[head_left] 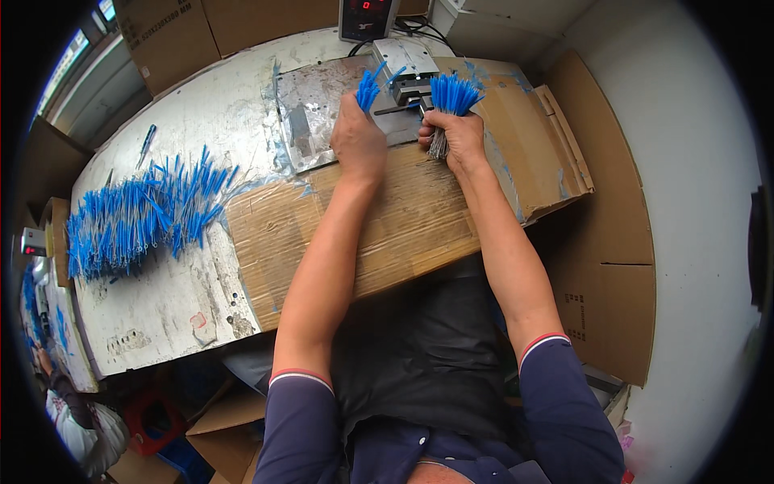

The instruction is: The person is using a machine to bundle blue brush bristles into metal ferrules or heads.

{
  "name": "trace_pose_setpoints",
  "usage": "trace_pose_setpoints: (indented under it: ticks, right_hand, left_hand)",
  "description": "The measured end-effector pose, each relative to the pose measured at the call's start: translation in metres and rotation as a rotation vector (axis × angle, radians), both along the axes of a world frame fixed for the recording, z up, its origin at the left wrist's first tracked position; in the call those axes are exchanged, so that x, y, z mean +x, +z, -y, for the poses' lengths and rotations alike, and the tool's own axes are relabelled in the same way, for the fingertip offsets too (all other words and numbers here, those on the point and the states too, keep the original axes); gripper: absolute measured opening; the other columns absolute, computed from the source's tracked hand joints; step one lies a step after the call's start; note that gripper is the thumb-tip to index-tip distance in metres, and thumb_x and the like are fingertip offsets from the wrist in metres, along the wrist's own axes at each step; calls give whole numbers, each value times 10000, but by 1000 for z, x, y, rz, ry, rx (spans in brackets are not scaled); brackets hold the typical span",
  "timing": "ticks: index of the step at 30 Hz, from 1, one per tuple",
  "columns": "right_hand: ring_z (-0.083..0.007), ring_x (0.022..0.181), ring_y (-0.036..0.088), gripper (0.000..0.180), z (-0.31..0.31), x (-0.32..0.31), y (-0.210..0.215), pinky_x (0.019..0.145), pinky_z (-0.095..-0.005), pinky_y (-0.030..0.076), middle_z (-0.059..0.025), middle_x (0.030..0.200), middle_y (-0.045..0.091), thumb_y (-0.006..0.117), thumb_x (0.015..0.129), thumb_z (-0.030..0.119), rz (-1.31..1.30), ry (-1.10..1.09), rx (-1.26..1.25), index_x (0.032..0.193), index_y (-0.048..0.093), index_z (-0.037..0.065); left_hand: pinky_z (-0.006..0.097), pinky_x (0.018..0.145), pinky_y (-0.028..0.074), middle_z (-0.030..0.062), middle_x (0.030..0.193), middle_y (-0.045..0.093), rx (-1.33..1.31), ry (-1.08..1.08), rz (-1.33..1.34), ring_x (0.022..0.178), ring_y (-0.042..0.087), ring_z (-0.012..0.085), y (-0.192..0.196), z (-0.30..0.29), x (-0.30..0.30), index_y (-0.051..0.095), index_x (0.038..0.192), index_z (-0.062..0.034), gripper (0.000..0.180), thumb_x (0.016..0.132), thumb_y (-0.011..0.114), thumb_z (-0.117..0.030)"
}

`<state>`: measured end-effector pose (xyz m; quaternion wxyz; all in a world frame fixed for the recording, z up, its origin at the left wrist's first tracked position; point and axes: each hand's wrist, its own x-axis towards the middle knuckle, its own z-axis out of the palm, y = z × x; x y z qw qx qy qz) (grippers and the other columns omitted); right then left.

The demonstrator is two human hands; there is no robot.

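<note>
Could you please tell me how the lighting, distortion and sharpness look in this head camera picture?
Head view: even, soft light with faint shadows; mild glare on the metal plate; fisheye bends the table edge and darkens the corners; both hands, left hand and right hand, look sharp.

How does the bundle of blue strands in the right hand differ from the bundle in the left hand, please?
The right-hand bundle is larger and fans out wide; the left-hand bundle is a small, narrow tuft. Below the right hand a grey end of its bundle sticks out; the left hand shows only blue tips above the fist. Both are the same bright blue, held upright near the small metal machine.
</note>
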<state>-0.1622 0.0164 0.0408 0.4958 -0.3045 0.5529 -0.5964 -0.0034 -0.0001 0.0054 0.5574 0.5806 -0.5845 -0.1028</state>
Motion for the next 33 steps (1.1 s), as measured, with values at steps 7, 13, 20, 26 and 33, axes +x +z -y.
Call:
trace_pose_setpoints:
  ticks: [7, 13, 20, 26, 33]
  right_hand:
    - [-245, 656, 697, 114, -12, -3, 1, 591, -385, 643, -147, 765, 678, 750, 783, -30, 148, -41, -42, 840, 655, -53]
    - [-250, 662, 710, 104, -18, -3, -4, 589, -397, 650, -148, 786, 686, 741, 797, -60, 154, 6, 41, 867, 663, -68]
    - [-289, 776, 725, 141, -22, -8, -2, 707, -433, 652, -171, 848, 702, 740, 813, -20, 277, 116, 51, 926, 659, -48]
    - [-282, 754, 719, 137, -25, -11, 2, 707, -435, 653, -165, 833, 692, 729, 806, -32, 307, 133, 68, 921, 656, -47]
    - [-237, 593, 687, 95, -25, -9, 1, 536, -391, 631, -143, 737, 667, 728, 771, -71, 106, 125, 101, 823, 648, -64]
  left_hand:
    - [482, 758, 506, 186, 943, 648, -22, -172, 115, 889, 645, 401, -3, 1, 2, 552, 1097, -30, 256, 852, 545, 42]
    - [475, 763, 509, 181, 939, 641, -29, -175, 158, 898, 638, 391, -1, 0, 1, 550, 1070, -26, 237, 842, 547, 39]
    - [480, 755, 504, 194, 923, 618, -72, -236, 240, 879, 622, 392, -2, 1, 1, 538, 973, -12, 142, 836, 545, 22]
    - [473, 749, 505, 203, 893, 595, -72, -264, 327, 864, 613, 399, 0, -1, 1, 552, 928, -3, 117, 814, 555, 25]
    - [502, 718, 509, 214, 903, 652, -38, -169, 149, 834, 655, 422, 0, -3, 0, 552, 1041, -23, 190, 859, 583, 21]
